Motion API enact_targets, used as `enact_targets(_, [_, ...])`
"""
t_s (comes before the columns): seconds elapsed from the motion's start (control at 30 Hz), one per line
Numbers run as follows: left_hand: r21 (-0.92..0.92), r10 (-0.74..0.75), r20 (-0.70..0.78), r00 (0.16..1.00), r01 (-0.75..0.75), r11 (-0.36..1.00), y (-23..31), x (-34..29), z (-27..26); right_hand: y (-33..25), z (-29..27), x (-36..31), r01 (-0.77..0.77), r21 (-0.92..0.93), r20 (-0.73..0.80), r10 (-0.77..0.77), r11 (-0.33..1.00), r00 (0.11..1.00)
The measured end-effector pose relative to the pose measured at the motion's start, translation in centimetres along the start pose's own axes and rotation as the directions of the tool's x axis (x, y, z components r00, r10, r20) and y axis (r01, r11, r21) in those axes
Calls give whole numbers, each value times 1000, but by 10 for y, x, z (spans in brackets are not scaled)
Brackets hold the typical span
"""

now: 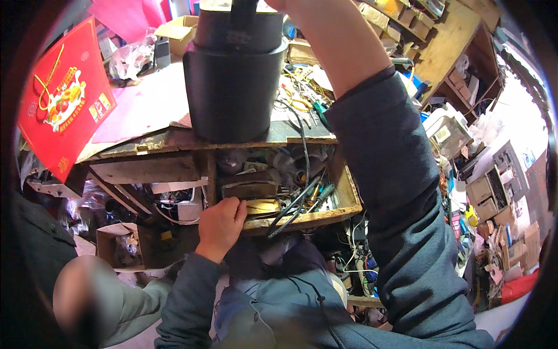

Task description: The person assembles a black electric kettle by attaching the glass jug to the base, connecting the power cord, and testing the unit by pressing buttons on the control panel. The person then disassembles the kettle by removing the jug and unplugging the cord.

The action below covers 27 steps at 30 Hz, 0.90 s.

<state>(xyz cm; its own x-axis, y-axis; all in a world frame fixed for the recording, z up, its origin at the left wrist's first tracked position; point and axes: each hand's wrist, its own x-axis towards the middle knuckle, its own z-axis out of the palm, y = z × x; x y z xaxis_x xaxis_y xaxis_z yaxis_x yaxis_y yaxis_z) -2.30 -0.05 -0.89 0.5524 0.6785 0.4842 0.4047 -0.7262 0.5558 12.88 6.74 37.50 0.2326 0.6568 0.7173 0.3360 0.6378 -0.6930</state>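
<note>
Black cylindrical housing [229, 96], upright, ahead of my left hand [221, 228], which is clenched on the drawer [337, 214] front; my right hand [283, 4] nearer, by the housing's top, grip I cannot tell.

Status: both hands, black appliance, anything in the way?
Left hand curled at front left of open drawer, grip unclear. Right hand mostly cut off above. Black appliance at workbench front edge. Dark cable draped over drawer.

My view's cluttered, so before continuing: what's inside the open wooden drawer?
The drawer holds a green-handled tool, a yellow item, a brown block and clear plastic, with a black cable draped across. The left hand hides its front-left corner; whatever lies beneath these is covered.
</note>
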Motion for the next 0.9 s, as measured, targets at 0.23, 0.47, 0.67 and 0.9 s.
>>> enact_targets(0.23, [-7, 2, -21, 1000, -2, 1000, -3, 4, -1, 20, -31, 19, -27, 271, 147, -14, 962, 989])
enact_targets(0.47, [-31, 10, 12, 1000, -9, 999, 2, 11, 4, 27, -115, 18, -106, 371, 282, -3, 923, 960])
enact_targets(0.67, [-10, -8, -15, 1000, 8, 1000, 2, 4, 0, 62, -165, 50, -91, 450, 531, -184, 889, 827])
enact_targets(0.9, [12, 4, -7, 1000, -4, 1000, 0, 0, 3, 47, -143, 20, -140, 417, 248, 36, 898, 968])
